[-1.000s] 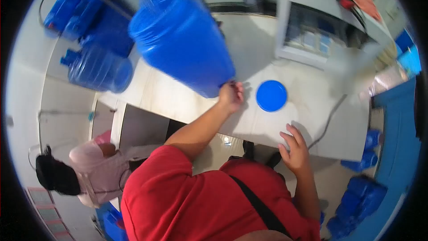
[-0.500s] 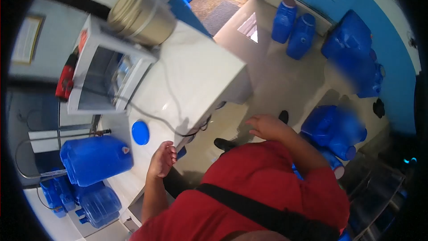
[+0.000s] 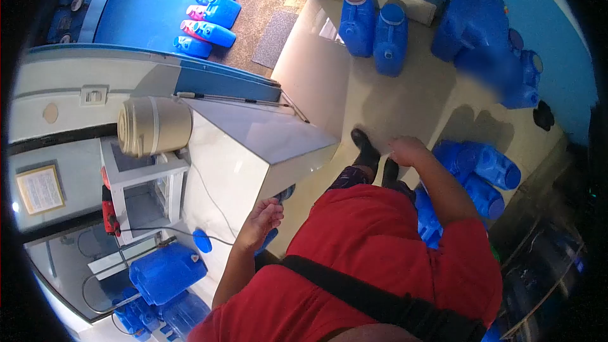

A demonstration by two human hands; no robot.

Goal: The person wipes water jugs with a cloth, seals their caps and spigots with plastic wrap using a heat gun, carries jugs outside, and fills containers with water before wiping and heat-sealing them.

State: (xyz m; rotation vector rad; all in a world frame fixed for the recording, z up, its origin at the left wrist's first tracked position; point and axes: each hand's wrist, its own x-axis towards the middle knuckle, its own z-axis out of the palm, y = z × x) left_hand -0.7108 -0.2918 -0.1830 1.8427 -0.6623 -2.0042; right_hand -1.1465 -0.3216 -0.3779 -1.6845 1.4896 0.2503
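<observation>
Right now I think I'm between jobs, up and turning about, with no thing that I can see in my fingers. My left hand [image 3: 257,223] is half open, its fingers curled a bit, near the edge of the shiny white counter [image 3: 244,174]. My right hand [image 3: 410,151] is loosely open over the tan floor [image 3: 411,101]. The big blue plastic jug [image 3: 166,272] sits on the counter, near the round blue lid [image 3: 202,240]. Moving forward calls for missing the counter's corner and the blue jugs [image 3: 491,164] on my right. Ahead, there's open floor before the two upright blue jugs [image 3: 391,44].
</observation>
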